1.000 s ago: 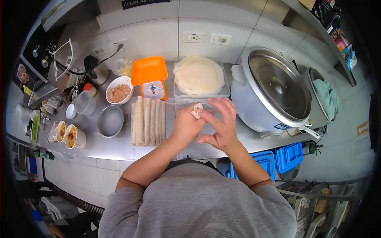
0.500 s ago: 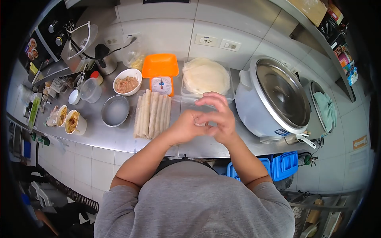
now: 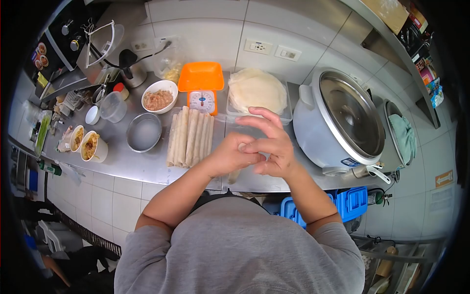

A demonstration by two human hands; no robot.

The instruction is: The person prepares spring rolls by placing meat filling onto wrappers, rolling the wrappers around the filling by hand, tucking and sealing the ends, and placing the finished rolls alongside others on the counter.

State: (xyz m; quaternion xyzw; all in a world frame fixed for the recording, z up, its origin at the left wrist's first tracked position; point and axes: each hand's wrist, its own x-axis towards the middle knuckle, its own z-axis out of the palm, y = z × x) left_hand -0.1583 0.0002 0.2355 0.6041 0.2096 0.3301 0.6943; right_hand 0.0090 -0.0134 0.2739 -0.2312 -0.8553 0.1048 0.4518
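Note:
My left hand (image 3: 233, 155) is closed around a pale spring roll; its lower end (image 3: 234, 176) shows below the fist, the middle hidden by the fingers. My right hand (image 3: 274, 147) meets it from the right, upper fingers apart and lower ones curled, the thumb against the roll's top end. Left of the hands, several long rolled spring rolls (image 3: 190, 137) lie side by side on the steel counter. Behind the hands, thin round wrapper sheets (image 3: 258, 92) are stacked on a clear plastic container (image 3: 288, 115).
An orange kitchen scale (image 3: 201, 102) and a bowl of minced filling (image 3: 159, 98) stand behind the rolls. A metal bowl (image 3: 145, 132) and paper cups of food (image 3: 93, 148) sit to the left. A large lidded cooker (image 3: 318, 127) stands at right.
Both hands stay together, and the right fingers have shifted slightly. The roll's lower end now shows beneath the left fist. The whole view has shifted a little.

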